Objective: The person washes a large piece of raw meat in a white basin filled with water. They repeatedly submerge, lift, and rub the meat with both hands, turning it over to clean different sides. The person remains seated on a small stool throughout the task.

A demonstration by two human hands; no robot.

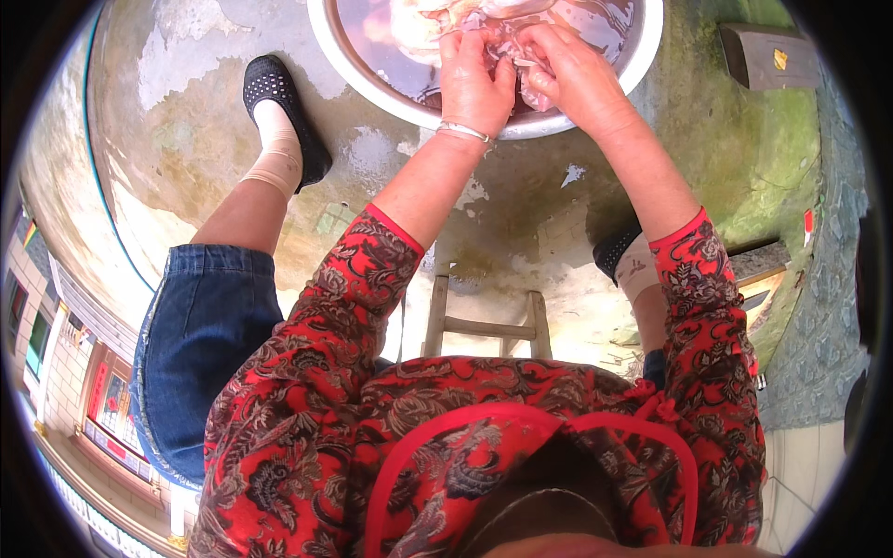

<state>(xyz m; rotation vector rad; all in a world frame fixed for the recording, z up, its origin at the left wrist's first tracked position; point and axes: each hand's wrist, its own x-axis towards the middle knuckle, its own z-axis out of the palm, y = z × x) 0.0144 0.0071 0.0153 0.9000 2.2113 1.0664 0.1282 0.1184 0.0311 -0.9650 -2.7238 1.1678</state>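
Observation:
A wide metal basin (401, 111) stands on the ground before me, with dark reddish water and pale raw meat (418, 31), perhaps poultry, in it. Over its near side, my left hand (474, 80) has its thumb and fingers closed on a wet, pinkish piece of flesh or innards. My right hand (568, 77) grips the same soft mass (536, 94) from the other side, its fingers curled. A silvery bracelet (464, 130) circles my left wrist. Some fingertips are hidden by the hands and the flesh.
Below my arms are the legs of a wooden stool (488, 328). My feet in black perforated shoes (286, 111) are set wide apart on wet, stained concrete. A grey block-like object (771, 56) lies at the upper right. A thin green hose or cord (98, 174) runs along the left.

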